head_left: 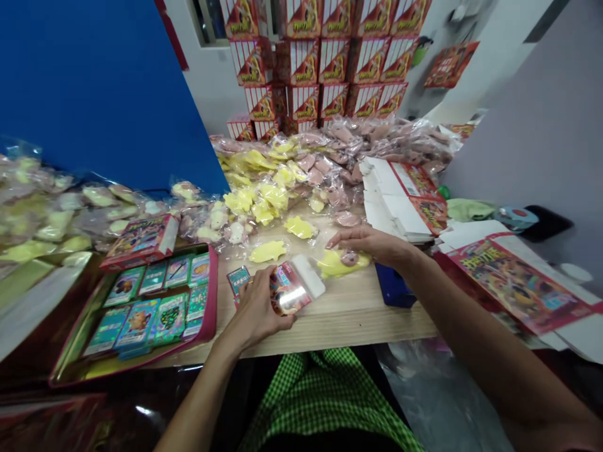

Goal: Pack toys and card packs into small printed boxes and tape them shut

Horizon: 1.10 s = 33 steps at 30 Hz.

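My left hand (257, 307) is closed around a small red printed box (288, 290), which lies tilted at the front of the table. The box's white flap (309, 277) is folded out toward the right. Beside the fingers lie green printed cards (238, 278), partly covered by the hand. Fingers stretched out, my right hand (372, 245) is over a yellow shape in clear wrap (336, 263); whether it touches the wrap I cannot tell. Two more yellow wrapped shapes, one of them a yellow packet (267, 252), rest just behind.
At left stands a pink-rimmed tin (211, 301) of cards, with a red box (141, 242) on its back edge. Wrapped yellow and pink pieces (339, 163) heap up behind. Flattened cartons (393, 201) and a blue object (394, 289) are at right. Red boxes (304, 63) are stacked behind.
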Motion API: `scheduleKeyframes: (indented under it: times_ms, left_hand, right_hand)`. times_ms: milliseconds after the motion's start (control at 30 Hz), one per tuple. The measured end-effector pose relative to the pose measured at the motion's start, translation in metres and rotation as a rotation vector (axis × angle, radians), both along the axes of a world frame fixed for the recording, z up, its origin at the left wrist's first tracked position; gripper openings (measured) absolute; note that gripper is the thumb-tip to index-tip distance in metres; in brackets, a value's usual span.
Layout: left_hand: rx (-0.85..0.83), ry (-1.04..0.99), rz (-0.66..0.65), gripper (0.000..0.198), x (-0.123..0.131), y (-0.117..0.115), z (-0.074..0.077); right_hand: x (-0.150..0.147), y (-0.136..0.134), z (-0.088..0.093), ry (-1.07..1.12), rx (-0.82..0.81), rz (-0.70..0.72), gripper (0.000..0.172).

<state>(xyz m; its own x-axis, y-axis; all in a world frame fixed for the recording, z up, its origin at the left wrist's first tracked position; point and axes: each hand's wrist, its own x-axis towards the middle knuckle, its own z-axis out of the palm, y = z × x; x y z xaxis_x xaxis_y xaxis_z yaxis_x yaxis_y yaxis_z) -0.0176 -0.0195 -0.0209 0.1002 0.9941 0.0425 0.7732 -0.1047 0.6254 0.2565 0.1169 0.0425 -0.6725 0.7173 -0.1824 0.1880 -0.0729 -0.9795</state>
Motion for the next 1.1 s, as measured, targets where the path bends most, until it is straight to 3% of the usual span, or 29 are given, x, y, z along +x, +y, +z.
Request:
scheduleKeyframes:
  times_ms: [100, 200, 333, 500, 567, 633, 767, 833, 933, 1000, 1100]
  left_hand:
    - [0.012, 0.010, 0.021, 0.095, -0.004, -0.004, -0.001]
    - [0.050, -0.023, -0.029, 0.099, -0.002, -0.008, 0.001]
    - [0.113, -0.041, -0.052, 0.097, 0.005, -0.011, 0.002]
    - [0.173, -0.081, 0.036, 0.100, 0.011, -0.009, -0.004]
    - [0.165, -0.106, 0.092, 0.097, 0.010, -0.008, -0.003]
    - [0.159, -0.108, 0.106, 0.096, 0.009, -0.009, -0.002]
    - [0.156, -0.059, -0.047, 0.103, 0.010, -0.013, 0.001]
    - [0.152, -0.058, -0.119, 0.104, 0.012, -0.014, 0.002]
    - [0.149, -0.096, -0.122, 0.105, 0.015, -0.015, 0.001]
    - [0.142, -0.138, -0.067, 0.103, 0.017, -0.016, 0.001]
    - [0.131, -0.227, 0.000, 0.104, 0.023, -0.018, 0.001]
  right_hand:
    - [0.000, 0.002, 0.002, -0.024, 0.042, 0.044, 0.031]
    - [-0.009, 0.005, 0.004, -0.306, 0.236, 0.099, 0.024]
    - [-0.029, -0.003, 0.016, -0.650, 0.443, 0.061, 0.033]
    - [-0.046, -0.035, 0.037, -0.638, 0.599, 0.128, 0.043]
    - [-0.045, -0.043, 0.042, -0.611, 0.697, 0.188, 0.051]
    - [-0.042, -0.043, 0.043, -0.649, 0.771, 0.309, 0.045]
    - [-0.040, -0.037, 0.041, -0.683, 0.765, 0.568, 0.030]
    - [-0.044, -0.041, 0.036, -0.665, 0.804, 0.461, 0.040]
    - [-0.051, -0.054, 0.020, -0.628, 0.922, 0.163, 0.058]
    - [-0.054, -0.063, 0.009, -0.563, 0.953, 0.058, 0.054]
    - [-0.054, -0.069, -0.001, -0.436, 0.997, -0.054, 0.030]
